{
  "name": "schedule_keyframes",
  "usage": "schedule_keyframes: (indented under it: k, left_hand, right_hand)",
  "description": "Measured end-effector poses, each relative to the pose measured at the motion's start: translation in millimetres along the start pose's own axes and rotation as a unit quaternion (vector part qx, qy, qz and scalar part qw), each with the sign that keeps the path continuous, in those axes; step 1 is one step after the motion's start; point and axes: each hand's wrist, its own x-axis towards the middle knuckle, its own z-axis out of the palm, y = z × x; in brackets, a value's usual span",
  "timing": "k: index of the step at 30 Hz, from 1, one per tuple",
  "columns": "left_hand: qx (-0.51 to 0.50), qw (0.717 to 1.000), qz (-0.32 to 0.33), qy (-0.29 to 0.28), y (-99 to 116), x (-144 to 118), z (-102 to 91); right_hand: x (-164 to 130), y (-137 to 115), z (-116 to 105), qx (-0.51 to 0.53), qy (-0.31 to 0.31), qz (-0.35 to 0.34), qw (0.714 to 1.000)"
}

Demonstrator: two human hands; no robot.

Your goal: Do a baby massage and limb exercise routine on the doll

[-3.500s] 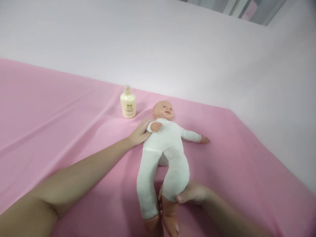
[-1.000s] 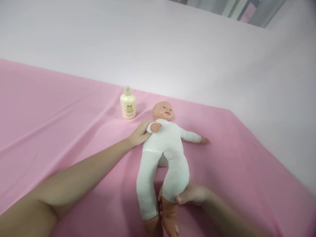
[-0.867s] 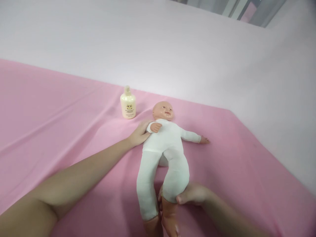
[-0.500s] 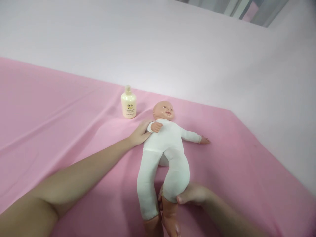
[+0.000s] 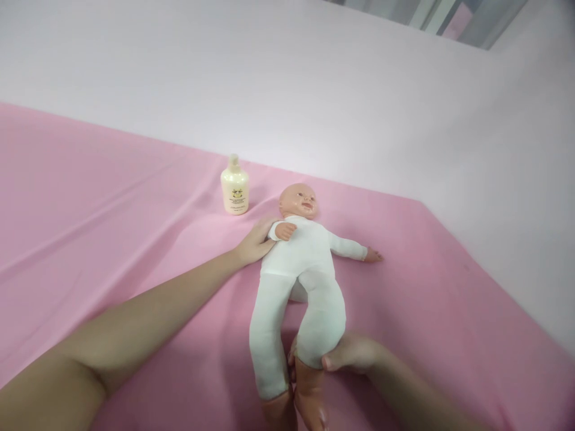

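On the pink sheet (image 5: 112, 197) the doll (image 5: 300, 263) lies face-up, long axis twelve to six. Right hand (image 5: 350, 353) is clamped round its near leg at six; left hand (image 5: 256, 239) cups its shoulder at ten.

You're likely in baby-care training room or staged set: pink sheet (image 5: 112, 197) over flat surface, plain white wall (image 5: 269, 90) far, practice doll (image 5: 300, 263), lotion bottle (image 5: 234, 193).
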Motion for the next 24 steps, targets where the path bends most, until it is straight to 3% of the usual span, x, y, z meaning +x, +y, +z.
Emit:
schedule_keyframes:
  k: [10,24]
  left_hand:
    - [0.015,1.0,-0.005,0.005,-2.2,-1.4,0.3]
    - [0.007,1.0,0.002,0.004,3.5,1.6,-0.1]
  right_hand:
    - [1.6,-0.8,0.5,-0.002,-0.012,-0.02,1.0]
    - [0.2,3.3,-2.3,0.009,0.009,0.004,1.0]
